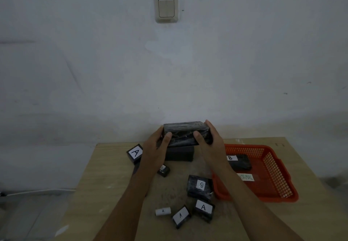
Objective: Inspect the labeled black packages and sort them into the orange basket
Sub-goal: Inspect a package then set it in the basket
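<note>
- I have both hands up at the far middle of the table (113, 165): my left hand (154, 146) and right hand (209, 141) grip the ends of one black package (185, 134), thumbs curled over its near face, lifted clear of the wood.
- No label shows on the face turned to me (it may sit on a hidden side), so I judge the inspecting is unfinished for this one.
- Under it, a larger dark box (178, 153) rests on the table.
- The orange basket (273, 175) sits at the right; one package marked B (239, 161) lies inside at its far end, near a white tag (245, 177) reading what looks like NORMAL.
- Left to sort, as I see it: an A package (134, 153) at the far left, a small dark one (163, 170), a B package (200, 185) just beside the basket, two near A packages (180, 216) (203, 209), and a white roll (163, 211).
- So, one in, most out: early days.
</note>
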